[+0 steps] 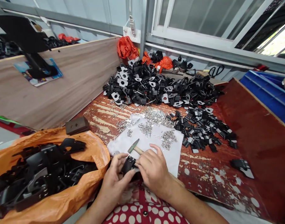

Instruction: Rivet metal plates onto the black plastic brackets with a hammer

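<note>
My left hand (pixel 116 175) grips a small black clip-like part (pixel 128 165) between thumb and fingers, close to the table's front edge. Thumb and fingertips of my right hand (pixel 154 168) are pinched together against the right side of that part; whatever they hold is hidden. A small hammer (pixel 134 145) lies just beyond both hands on a white cloth (pixel 173 155), its wooden handle running under my right hand. Small silver pins and rivets (pixel 169 139) are heaped on the cloth past the hammer.
A large pile of black parts (pixel 144 84) spreads across the back, with smaller black pieces (pixel 200 127) at right. An orange bag (pixel 100 146) full of black parts stands at left beside a brown block (pixel 77 125). Wooden boards (pixel 69 77) wall the table. One part (pixel 242 167) lies far right.
</note>
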Motion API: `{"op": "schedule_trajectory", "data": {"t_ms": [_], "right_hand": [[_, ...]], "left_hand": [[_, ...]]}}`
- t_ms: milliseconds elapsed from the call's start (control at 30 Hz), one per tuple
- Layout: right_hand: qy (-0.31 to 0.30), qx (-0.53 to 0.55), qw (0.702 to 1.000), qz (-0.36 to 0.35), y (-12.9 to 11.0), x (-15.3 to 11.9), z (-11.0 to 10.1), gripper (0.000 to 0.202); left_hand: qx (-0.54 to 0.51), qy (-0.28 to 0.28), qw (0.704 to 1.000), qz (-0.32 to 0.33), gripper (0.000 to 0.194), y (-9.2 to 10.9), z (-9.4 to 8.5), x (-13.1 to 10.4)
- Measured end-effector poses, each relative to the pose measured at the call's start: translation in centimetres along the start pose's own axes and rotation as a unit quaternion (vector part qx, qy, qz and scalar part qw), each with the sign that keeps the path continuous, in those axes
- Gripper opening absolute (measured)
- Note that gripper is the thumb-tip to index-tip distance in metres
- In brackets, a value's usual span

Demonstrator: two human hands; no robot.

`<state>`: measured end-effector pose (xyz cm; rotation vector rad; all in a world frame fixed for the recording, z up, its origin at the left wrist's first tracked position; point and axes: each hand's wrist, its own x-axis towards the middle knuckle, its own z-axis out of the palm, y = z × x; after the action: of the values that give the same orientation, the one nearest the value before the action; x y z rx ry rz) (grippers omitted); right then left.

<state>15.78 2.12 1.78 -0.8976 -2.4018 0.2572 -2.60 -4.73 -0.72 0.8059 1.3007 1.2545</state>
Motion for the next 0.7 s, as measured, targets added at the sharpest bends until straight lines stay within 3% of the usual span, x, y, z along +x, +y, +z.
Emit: {"op": "schedule_trajectory", "data": {"t_ms": [67, 167, 233, 333, 433, 533, 600, 700], "right_hand": [[-0.091, -0.029, 0.995, 0.032, 0.8, -0.9, 0.4, 0.009], [-0.168, -0.148, 0.968, 0.11, 2.5, -2.4, 0.8, 0.02], [-0.199, -0.178, 0.953, 0.142, 3.5, -3.2, 0.9, 0.018], [-0.247, -0.138, 0.942, 0.181, 4.2, -3.9, -0.1, 0.009], [-0.201, -0.073, 0.964, 0.161, 3.8, -4.2, -2.2, 0.03], [-0.067, -0.029, 0.993, 0.092, 2.7, -4.7, -3.7, 0.052], [-0.009, -0.021, 0.998, 0.058, 2.1, -5.1, -3.6, 0.055], [-0.038, -0.043, 0.998, 0.031, 1.8, -5.3, -2.2, 0.055]], "left_hand": [[0.117, 0.008, 0.993, 0.02, 0.033, -0.2, -1.7, -0.6], [0.182, 0.014, 0.983, 0.024, 0.03, -0.5, -3.3, -0.8], [0.175, 0.031, 0.984, 0.033, 0.03, -1.2, -3.2, -0.2], [0.167, 0.054, 0.984, 0.029, 0.033, -2.8, -2.1, 1.2], [0.175, 0.058, 0.982, 0.032, 0.036, -4.0, -1.4, 2.4], [0.184, 0.064, 0.98, 0.049, 0.036, -4.3, -1.3, 2.8], [0.187, 0.067, 0.979, 0.056, 0.035, -4.2, -1.3, 2.8], [0.189, 0.073, 0.977, 0.063, 0.036, -3.9, -1.2, 2.6]]}}
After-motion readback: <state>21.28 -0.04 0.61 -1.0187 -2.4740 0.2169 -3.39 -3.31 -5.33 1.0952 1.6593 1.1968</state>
